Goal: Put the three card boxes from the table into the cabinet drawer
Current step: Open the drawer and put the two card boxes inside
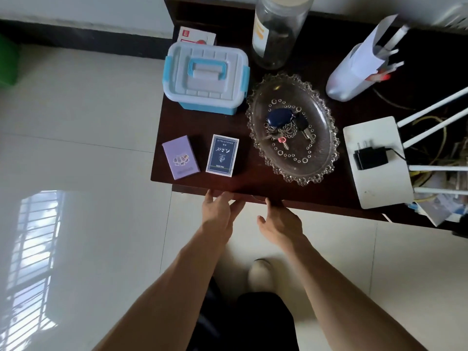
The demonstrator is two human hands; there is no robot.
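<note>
Two card boxes lie near the front left corner of the dark wooden cabinet top: a purple card box and, to its right, a dark blue card box. A white and red card box stands behind the plastic case at the back left. My left hand and my right hand both reach under the front edge of the top, fingers hidden beneath it. A thin strip of the drawer front shows below that edge. Neither hand holds a box.
A white and blue plastic case sits at the back left. A glass dish with keys takes the middle. A glass jar, a white holder with papers and a white router with a black adapter fill the right.
</note>
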